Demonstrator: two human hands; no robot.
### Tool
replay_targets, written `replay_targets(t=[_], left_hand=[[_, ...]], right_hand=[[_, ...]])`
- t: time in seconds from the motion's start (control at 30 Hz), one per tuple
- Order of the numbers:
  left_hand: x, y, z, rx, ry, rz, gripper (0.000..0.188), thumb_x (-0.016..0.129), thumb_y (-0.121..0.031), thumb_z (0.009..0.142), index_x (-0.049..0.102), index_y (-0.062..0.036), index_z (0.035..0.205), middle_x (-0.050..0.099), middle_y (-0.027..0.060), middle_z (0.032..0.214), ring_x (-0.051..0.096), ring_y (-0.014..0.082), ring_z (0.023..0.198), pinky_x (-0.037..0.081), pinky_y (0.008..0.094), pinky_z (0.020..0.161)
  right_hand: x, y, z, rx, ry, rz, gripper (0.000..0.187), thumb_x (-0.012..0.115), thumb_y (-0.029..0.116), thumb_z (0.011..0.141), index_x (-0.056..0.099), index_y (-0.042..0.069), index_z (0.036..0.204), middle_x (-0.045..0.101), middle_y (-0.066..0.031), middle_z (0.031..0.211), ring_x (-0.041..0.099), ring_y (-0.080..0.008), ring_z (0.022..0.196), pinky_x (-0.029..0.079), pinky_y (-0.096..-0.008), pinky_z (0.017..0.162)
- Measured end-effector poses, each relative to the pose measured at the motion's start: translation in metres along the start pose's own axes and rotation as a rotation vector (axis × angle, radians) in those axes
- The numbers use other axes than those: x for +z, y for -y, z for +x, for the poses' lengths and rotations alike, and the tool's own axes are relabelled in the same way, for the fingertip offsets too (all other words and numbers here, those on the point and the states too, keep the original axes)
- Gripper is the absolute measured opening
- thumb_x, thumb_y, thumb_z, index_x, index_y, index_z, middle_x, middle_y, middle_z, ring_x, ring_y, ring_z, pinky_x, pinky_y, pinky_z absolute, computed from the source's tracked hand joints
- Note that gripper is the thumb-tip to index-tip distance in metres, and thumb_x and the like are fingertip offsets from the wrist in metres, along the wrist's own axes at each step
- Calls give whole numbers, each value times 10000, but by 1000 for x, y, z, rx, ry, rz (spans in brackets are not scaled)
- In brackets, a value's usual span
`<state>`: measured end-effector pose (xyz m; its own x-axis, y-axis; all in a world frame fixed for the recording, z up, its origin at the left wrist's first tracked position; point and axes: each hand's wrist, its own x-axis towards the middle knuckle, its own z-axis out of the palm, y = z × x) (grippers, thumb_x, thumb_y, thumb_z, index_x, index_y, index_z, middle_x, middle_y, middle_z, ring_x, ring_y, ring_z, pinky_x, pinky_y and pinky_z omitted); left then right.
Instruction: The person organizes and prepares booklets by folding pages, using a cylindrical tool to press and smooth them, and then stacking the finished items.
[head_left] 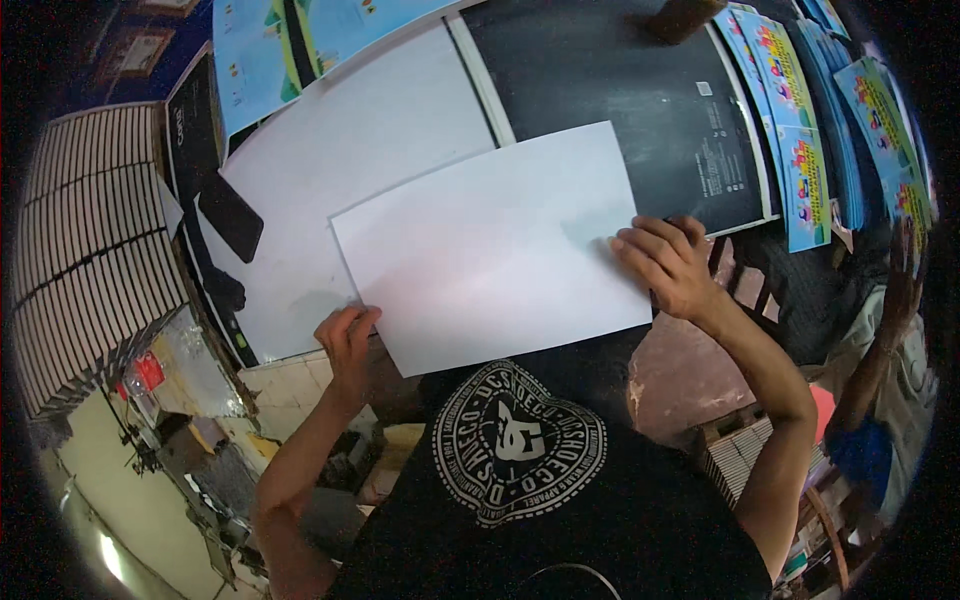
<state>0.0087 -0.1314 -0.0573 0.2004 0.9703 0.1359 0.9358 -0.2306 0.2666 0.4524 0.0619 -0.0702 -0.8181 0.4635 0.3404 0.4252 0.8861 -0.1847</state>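
Observation:
A blank white paper sheet (490, 250) lies at a slant before me, its near edge reaching past the table toward my black shirt. The fingers of my left hand (348, 345) are closed on its left edge, close to the near corner. On the right edge, my right hand (672, 265) grips the sheet, fingers curled over the top and thumb out of sight. Beneath its far part spreads a larger white surface (400, 110), and a black panel (610, 80) lies alongside to the right.
A dark phone (232, 215) rests left of the sheet. Blue printed sheets (350, 30) lie at the far side, and stacks of colourful printed strips (805, 180) stand at the right. Lined stacks (95, 210) fill the left. Another person's arm (880, 350) shows at the far right.

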Motion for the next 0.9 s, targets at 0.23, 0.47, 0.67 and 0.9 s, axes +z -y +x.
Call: replay_targets(t=[0.23,0.47,0.67,0.9], left_hand=[[6,1,11,-18,-46,-57,580,732,-419,822,572,-14,1206,473,137,1212,439,324,1158,320,456,981],[0,2,18,-24,-17,4,547,720,-416,820,573,-29,1178,478,136,1178,452,322,1141,318,458,968],[2,-3,23,-41,-36,-17,537,728,-409,809,571,-47,1173,476,137,1141,457,321,1109,322,462,969],[10,2,20,-75,-58,-39,451,720,-358,818,588,-60,1130,510,125,1159,472,312,1126,338,447,974]], right_hand=[[-4,-1,7,88,35,79,412,597,157,884,618,113,1293,657,-48,1204,608,-221,1150,381,-456,989],[-13,-3,17,85,48,146,406,613,170,875,619,89,1273,684,-59,1174,635,-241,1108,406,-461,948],[-15,-4,16,90,57,167,422,622,179,869,610,83,1279,682,-78,1186,637,-252,1106,409,-465,937],[-14,2,15,143,50,146,437,629,178,845,621,93,1273,660,-69,1181,611,-243,1129,406,-458,941]])
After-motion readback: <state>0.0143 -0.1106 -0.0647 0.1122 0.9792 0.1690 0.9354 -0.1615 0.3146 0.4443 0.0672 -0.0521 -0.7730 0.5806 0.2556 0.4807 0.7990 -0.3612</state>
